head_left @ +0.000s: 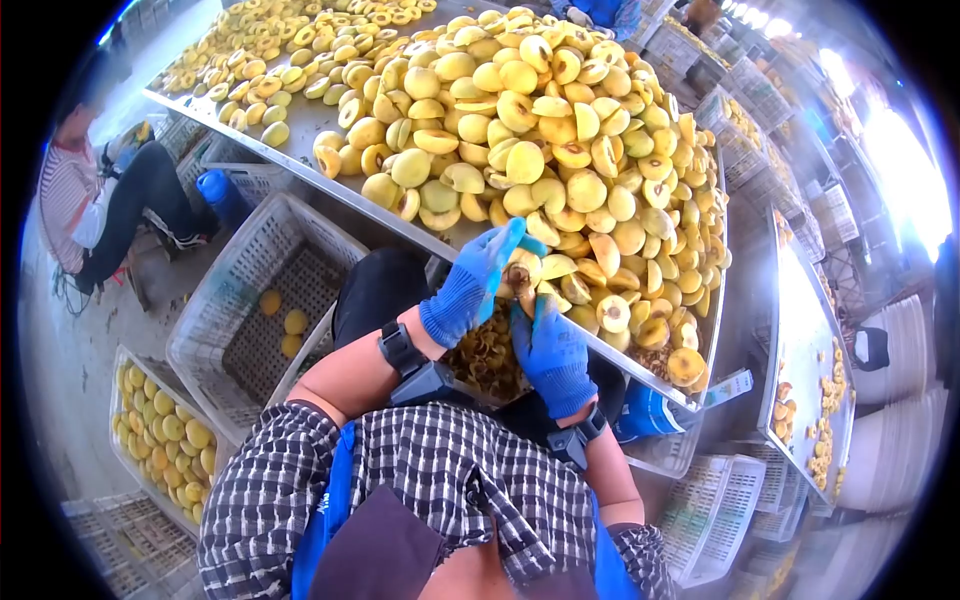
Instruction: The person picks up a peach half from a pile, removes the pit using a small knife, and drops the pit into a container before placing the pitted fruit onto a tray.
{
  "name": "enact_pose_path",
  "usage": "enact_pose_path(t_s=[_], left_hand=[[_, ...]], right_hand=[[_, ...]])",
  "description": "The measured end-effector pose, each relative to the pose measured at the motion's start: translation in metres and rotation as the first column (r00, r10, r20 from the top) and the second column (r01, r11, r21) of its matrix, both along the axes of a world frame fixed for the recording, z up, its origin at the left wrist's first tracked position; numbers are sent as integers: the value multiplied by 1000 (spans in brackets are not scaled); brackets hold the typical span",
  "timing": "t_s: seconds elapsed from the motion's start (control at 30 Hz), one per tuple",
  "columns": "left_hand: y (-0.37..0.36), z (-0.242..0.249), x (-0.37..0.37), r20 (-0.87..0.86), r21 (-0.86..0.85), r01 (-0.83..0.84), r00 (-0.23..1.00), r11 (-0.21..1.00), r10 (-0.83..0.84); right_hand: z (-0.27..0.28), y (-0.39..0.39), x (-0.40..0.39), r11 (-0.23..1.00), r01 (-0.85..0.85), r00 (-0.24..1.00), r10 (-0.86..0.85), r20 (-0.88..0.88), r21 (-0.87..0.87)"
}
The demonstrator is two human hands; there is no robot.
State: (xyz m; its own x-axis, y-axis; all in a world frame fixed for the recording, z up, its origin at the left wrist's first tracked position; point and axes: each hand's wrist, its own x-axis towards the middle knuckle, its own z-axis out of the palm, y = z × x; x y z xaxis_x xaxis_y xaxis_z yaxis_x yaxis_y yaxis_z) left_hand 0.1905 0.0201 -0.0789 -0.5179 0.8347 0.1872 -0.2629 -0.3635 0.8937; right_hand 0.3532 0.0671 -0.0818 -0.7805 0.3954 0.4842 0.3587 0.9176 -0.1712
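Note:
Both hands wear blue gloves and meet at the near edge of a metal table (400, 222). My left hand (478, 280) is closed round one side of a halved yellow fruit (521, 276), whose brown pit cavity shows. From the other side, my right hand (552, 352) has its fingers raised and pressed together near the fruit's lower edge; what lies between them is too small to make out. Just beyond the hands rises a large pile of halved yellow fruit (540, 130). Brown scraps (488, 358) lie below, between the arms.
An open crate (225, 345) with a few fruits stands at left, beside a crate of whole fruit (165, 435). A person (85, 205) sits far left. Another table (800, 350) and a white crate (710, 510) are at right.

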Motion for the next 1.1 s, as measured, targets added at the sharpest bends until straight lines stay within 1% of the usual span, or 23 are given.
enact_pose_path(t_s=[0.03, 0.07, 0.13, 0.17, 0.23, 0.3, 0.33, 0.37, 0.4, 0.43, 0.5, 0.6, 0.67, 0.73, 0.77, 0.83, 0.87, 0.9, 0.93, 1.0, 1.03, 1.07, 1.1], left_hand=[[0, 3, 0, 62, -32, 12, 998, 999, -10], [0, 6, 0, 120, -67, 39, 992, 997, -31], [-1, 13, -1, 233, -134, 104, 970, 985, -71], [-1, 15, -3, 287, -166, 143, 954, 976, -91], [2, 8, -8, 72, -262, 123, 992, 957, -108], [3, 4, -12, -104, -312, 105, 984, 944, -144], [2, 4, -13, -127, -331, 130, 975, 935, -181], [2, 6, -17, -153, -347, 151, 965, 926, -214], [2, 8, -19, -180, -361, 170, 952, 917, -247], [1, 10, -18, -130, -350, 181, 962, 919, -239], [1, 13, -13, -28, -328, 203, 974, 923, -224], [-1, 25, -5, 224, -219, 264, 951, 939, -215], [2, 11, -2, 166, -125, 250, 959, 960, -228], [6, -3, -6, 283, -89, 310, 919, 946, -274], [8, -14, -9, 277, -119, 272, 933, 955, -231], [1, -33, -25, 257, -184, 169, 959, 968, -118], [-14, -32, -35, -163, -193, -75, 986, 978, 44], [-36, -31, -43, -553, -110, -299, 811, 948, 191], [-57, -28, -53, -831, 49, -461, 473, 886, 292], [-100, -11, -80, -917, -99, -651, 353, 752, 186], [-120, -17, -104, -988, -21, -755, 115, 656, 100], [-132, -22, -124, -993, 82, -825, -114, 560, -22], [-134, -20, -134, -988, 76, -881, -128, 468, -80]], right_hand=[[-3, 1, 2, 1000, -30, 999, 30, 22, -4], [-8, 2, 2, 986, -65, 997, 59, -39, -152], [-15, 0, 1, 891, -154, 981, 88, -171, -426], [-14, 0, 2, 888, -102, 994, 77, -74, -449], [-2, 0, 4, 876, 10, 991, 56, 123, -482], [-8, 4, 8, 875, -28, 989, 93, 112, -483], [-16, 6, 10, 874, -47, 988, 113, 107, -484], [-44, 11, 10, 836, -125, 992, 119, -47, -534], [-42, 5, 9, 619, -147, 989, 87, -119, -772], [-33, -2, 7, 336, -177, 984, 38, -174, -925], [-5, -18, 5, -93, -164, 985, -69, -158, -982], [2, -15, 11, -492, -314, 943, -59, -328, -812], [-5, -12, 11, -696, -343, 911, -82, -405, -631], [-15, -8, 16, -863, -340, 849, -112, -517, -373], [-15, -10, 21, -891, -347, 805, -123, -581, -292], [-3, -10, 39, -720, -277, 918, -3, -397, -636], [1, -7, 47, -596, -217, 954, 38, -297, -773], [-12, 1, 55, -336, -36, 982, 164, -96, -941], [-25, 9, 64, -24, 141, 966, 220, 132, -990], [-31, 13, 84, 310, 273, 893, 271, 360, -911], [-36, 10, 88, 465, 312, 849, 254, 463, -828], [-43, 6, 89, 541, 247, 861, 259, 438, -804], [-51, 3, 91, 615, 181, 868, 266, 418, -768]])
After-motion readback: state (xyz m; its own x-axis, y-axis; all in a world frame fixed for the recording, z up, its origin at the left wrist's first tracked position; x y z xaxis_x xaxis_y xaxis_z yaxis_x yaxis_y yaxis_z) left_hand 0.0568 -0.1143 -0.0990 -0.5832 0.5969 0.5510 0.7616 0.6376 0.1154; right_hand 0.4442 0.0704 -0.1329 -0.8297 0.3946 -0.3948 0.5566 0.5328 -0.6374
